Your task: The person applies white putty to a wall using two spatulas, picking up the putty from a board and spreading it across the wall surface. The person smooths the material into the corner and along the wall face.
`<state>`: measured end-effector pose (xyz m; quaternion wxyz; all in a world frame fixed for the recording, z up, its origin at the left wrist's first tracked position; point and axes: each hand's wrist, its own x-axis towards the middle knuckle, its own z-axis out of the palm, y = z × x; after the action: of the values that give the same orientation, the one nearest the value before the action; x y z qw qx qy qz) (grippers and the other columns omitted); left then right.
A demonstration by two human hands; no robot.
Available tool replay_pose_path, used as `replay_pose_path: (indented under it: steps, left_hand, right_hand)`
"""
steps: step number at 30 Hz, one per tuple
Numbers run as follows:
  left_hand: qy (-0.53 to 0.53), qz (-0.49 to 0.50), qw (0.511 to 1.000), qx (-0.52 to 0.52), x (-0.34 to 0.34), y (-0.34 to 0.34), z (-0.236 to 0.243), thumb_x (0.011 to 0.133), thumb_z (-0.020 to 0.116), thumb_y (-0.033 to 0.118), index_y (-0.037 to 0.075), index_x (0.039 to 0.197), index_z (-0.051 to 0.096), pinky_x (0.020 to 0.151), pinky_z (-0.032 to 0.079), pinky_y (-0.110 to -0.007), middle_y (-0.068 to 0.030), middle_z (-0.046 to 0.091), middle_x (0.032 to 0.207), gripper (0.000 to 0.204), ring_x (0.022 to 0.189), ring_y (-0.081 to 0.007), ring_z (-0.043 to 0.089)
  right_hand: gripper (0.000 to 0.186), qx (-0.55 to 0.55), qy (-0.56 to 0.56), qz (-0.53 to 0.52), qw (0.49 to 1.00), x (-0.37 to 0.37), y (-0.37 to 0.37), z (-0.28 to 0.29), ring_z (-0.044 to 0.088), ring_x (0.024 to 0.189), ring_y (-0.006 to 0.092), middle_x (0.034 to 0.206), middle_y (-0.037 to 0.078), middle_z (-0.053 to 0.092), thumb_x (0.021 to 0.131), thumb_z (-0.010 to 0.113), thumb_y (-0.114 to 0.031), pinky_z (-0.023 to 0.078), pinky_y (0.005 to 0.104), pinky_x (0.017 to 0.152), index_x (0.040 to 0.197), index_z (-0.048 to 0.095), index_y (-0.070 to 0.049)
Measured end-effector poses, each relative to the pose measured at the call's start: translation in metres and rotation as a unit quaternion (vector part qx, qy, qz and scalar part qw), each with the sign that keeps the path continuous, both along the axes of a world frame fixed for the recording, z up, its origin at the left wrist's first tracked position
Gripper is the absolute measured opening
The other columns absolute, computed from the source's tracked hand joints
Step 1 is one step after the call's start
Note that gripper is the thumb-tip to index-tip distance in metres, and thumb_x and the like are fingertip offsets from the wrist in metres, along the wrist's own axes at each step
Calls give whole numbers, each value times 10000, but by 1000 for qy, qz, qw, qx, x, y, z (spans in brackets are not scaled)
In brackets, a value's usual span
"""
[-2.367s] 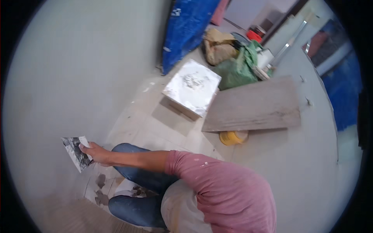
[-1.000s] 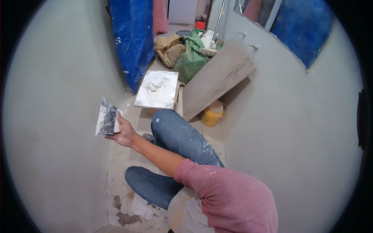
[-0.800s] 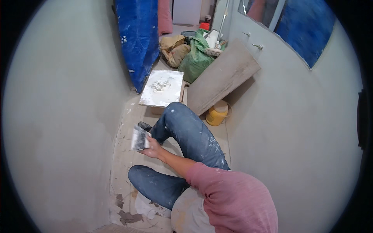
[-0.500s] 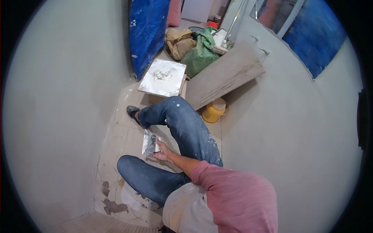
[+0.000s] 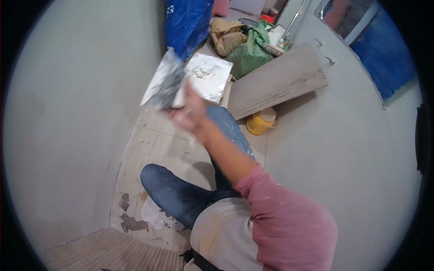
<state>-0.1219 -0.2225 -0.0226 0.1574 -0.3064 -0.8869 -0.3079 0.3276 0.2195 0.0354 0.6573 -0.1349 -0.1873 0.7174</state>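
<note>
My right hand (image 5: 187,113), at the end of a raised arm, is closed around a wide putty blade (image 5: 165,83). Its flat metal face is smeared grey and white, and motion blurs both hand and blade. The blade is close to the left wall (image 5: 81,126) in the picture; whether it touches cannot be told. Behind it stands a white board (image 5: 219,74) with a pale heap of putty (image 5: 202,71) on top. The blade and hand cover the board's left edge. My left hand is out of sight.
A brown plank (image 5: 280,86) leans by the right wall above a yellow bucket (image 5: 261,122). Farther back are a green sack (image 5: 253,54), tan sacks (image 5: 228,40) and a blue sheet (image 5: 185,27). Torn cardboard scraps (image 5: 132,223) lie on the floor at lower left.
My right hand has lifted the putty blade from between my knees up and forward toward the left wall. The view has shifted slightly.
</note>
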Motion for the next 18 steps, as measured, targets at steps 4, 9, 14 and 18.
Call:
replay_pose_path:
  steps: [4, 9, 14, 18]
  left_hand:
    - [76, 31, 997, -9, 20, 22, -11, 1073, 539, 251, -76, 1324, 509, 855, 529, -515, -332, 624, 1138, 414, 996, -468, 626]
    - [159, 74, 984, -21, -16, 5, -44, 1074, 544, 280, -46, 1322, 518, 853, 534, -496, -308, 625, 1138, 410, 994, -438, 627]
    - [234, 108, 966, -24, -10, 36, -67, 1075, 550, 308, -17, 1320, 527, 852, 540, -478, -284, 627, 1139, 407, 992, -408, 629]
    - [308, 147, 939, -30, -130, -15, -144, 1075, 554, 324, 1, 1319, 532, 851, 543, -466, -269, 629, 1139, 406, 991, -390, 630]
  right_hand:
    - [448, 91, -349, -260, 896, 157, 50, 7, 715, 1013, 243, 1149, 83, 702, 1071, 518, -456, 623, 470, 816, 1301, 574, -75]
    - [211, 115, -697, -310, 636, 311, 103, -53, 703, 923, 191, 1044, 92, 746, 1013, 640, -213, 555, 381, 845, 1101, 740, -49]
    - [301, 233, -937, -95, 243, 349, 166, -93, 659, 1058, 321, 1157, 38, 744, 881, 663, -64, 541, 412, 925, 1149, 758, -163]
    - [388, 305, -912, -91, 260, 375, 239, -149, 626, 1114, 270, 1211, 3, 721, 844, 666, -28, 527, 393, 969, 1180, 759, -198]
